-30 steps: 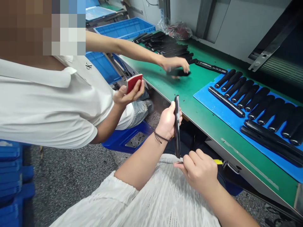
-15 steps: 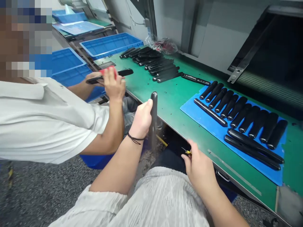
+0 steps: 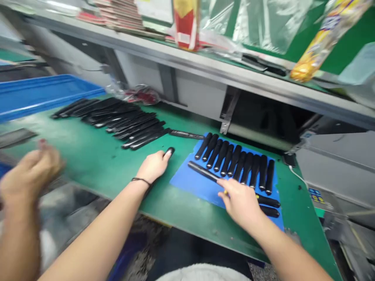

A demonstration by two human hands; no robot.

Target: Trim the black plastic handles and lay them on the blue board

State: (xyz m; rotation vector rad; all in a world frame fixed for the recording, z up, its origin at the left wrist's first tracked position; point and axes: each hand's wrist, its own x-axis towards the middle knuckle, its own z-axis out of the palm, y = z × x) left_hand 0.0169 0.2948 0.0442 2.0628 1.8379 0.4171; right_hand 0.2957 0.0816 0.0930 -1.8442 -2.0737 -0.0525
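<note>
My left hand is closed round a long black plastic handle, whose rounded end shows above my thumb. The rest of that piece is mostly hidden by the hand and wrist. Over the blue sheet, my right hand pinches a small tool with a yellow handle; its tip is hard to make out. The fingertips are at the near end of a single black handle lying on the sheet; whether they touch it I cannot tell. Behind, several black handles stand in a row side by side.
A heap of black pieces covers the green table's far left. A co-worker's blurred hand is at the left, near a blue crate. Above runs a metal shelf with packets; a cabled phone lies right.
The view has swung right and up, bringing the shelf in. My left hand has carried the black handle over the table. My right hand has moved from the table edge onto the blue sheet.
</note>
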